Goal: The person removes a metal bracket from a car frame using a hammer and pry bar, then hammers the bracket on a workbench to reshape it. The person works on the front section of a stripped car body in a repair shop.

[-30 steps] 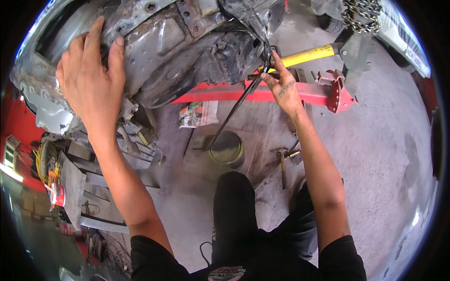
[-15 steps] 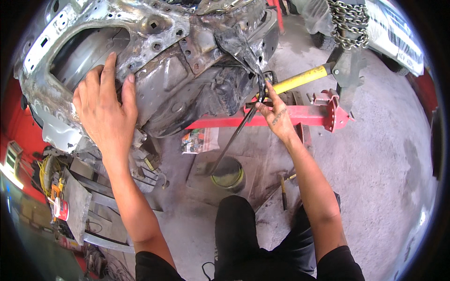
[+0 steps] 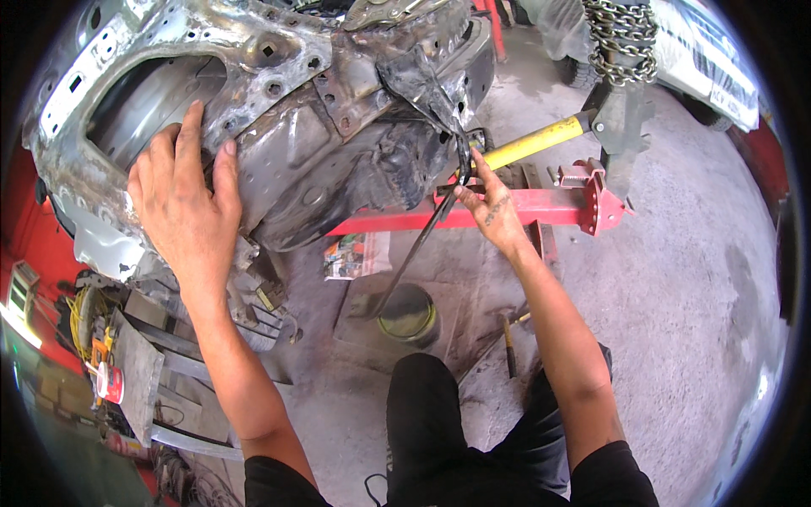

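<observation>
My left hand point(image 3: 187, 203) lies against the bare-metal car body section point(image 3: 291, 139), fingers spread beside its large oval opening. At the body's right end, my right hand point(image 3: 494, 211) has its thumb and fingers around a long dark metal bar point(image 3: 411, 256). This bar slants down and left, and its flat, wider end hangs near the round can point(image 3: 409, 314). A bent black metal piece point(image 3: 465, 156) on the body meets the bar by my fingertips. Part of my grip is hidden there.
Behind my right hand are a yellow cylinder point(image 3: 536, 146) and a red steel beam point(image 3: 553, 205). Chains point(image 3: 621, 42) hang from an upright post at the far right, before a white vehicle point(image 3: 705, 63). A hammer point(image 3: 509, 348) lies on the floor; metal parts point(image 3: 139, 367) stand at left.
The view has shifted slightly. Both hands keep nearly the same places, with my right hand still on the bar. The bar's lower end has moved slightly left relative to the can.
</observation>
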{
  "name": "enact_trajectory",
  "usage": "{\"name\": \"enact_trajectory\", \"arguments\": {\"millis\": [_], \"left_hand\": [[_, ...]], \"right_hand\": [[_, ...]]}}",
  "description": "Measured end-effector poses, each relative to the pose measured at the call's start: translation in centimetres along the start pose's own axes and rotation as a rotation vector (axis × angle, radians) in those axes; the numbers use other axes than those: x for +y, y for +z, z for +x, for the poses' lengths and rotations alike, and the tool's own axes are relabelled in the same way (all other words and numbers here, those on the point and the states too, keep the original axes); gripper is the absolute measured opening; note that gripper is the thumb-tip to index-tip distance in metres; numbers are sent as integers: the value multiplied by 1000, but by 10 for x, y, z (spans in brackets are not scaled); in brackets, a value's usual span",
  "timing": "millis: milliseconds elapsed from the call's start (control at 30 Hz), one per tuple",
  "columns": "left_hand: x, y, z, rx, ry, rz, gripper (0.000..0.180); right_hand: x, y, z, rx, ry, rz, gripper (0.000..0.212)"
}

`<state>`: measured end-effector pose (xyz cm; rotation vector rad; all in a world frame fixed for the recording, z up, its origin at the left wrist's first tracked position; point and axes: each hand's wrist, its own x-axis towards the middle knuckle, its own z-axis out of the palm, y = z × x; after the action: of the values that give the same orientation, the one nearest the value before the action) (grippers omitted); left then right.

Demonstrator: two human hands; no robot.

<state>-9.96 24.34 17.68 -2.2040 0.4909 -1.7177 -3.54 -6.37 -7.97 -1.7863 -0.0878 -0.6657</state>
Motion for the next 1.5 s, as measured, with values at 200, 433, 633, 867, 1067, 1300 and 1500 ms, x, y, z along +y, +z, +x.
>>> {"name": "enact_trajectory", "arguments": {"millis": [200,433,633,867,1067,1300,1500], "left_hand": [[0,2,0,7,8,0,47],[1,0,0,-14,-10,7,47],[1,-2,1,-22,-21,2,47],[1,1,1,19,-12,-32,49],[3,-1,1,12,-22,-44,49],[3,-2,1,10,-19,-47,49],[3,-2,2,2,-25,-50,49]], "right_hand": [[5,-1,1,2,-25,-43,77],[7,-1,2,4,-47,-48,77],[5,-1,0,-6,-52,-111,77],[4,0,0,-8,-53,-42,76],[6,0,0,-16,-41,-51,77],[-2,-3,-2,-38,-6,-42,76],[4,-3,0,-56,-15,5,75]]}}
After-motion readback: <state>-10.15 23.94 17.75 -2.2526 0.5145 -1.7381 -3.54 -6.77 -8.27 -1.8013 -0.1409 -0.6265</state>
